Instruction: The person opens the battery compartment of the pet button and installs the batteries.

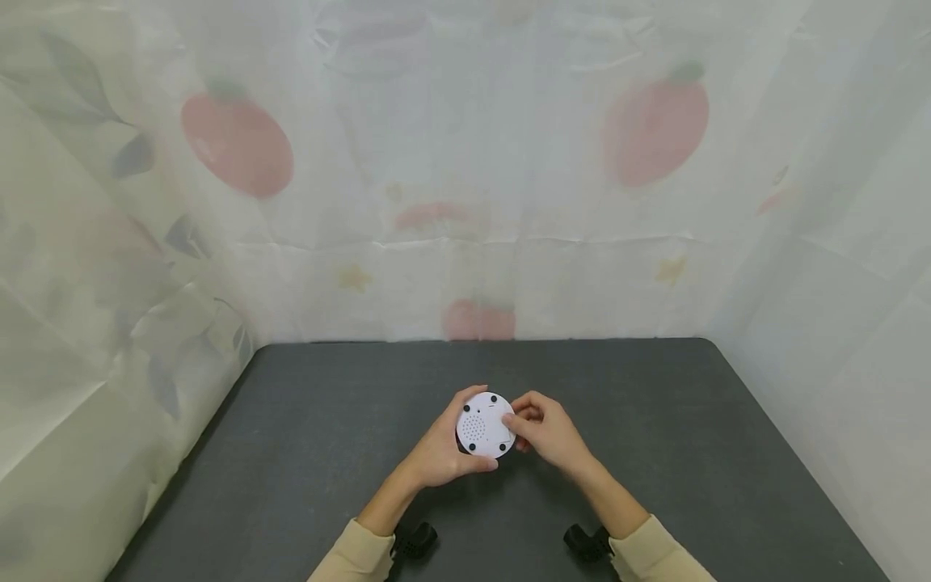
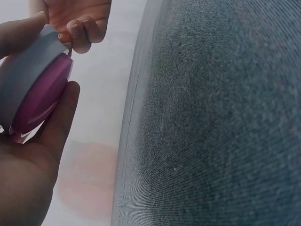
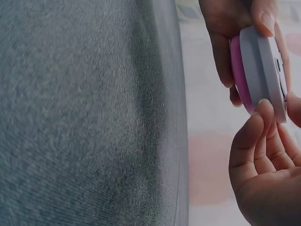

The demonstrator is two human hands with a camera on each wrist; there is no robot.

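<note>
A round white device (image 1: 485,427) is held up above the table, the face with a patch of small holes and several black feet turned toward the head camera. Its far side is pink, as the left wrist view shows on the device (image 2: 43,96). My left hand (image 1: 445,449) grips it round the rim, thumb at the near edge and fingers at the far side. At the right edge my right hand (image 1: 550,432) pinches it, thumb on the white face near a thin seam. In the right wrist view, fingers touch the grey-white side of the device (image 3: 257,66).
Beneath the hands is a dark grey table (image 1: 305,453) with rounded far corners. A pale curtain (image 1: 553,162) with fruit prints hangs behind it and along both sides. Black wrist-worn pieces (image 1: 418,540) show by both sleeves.
</note>
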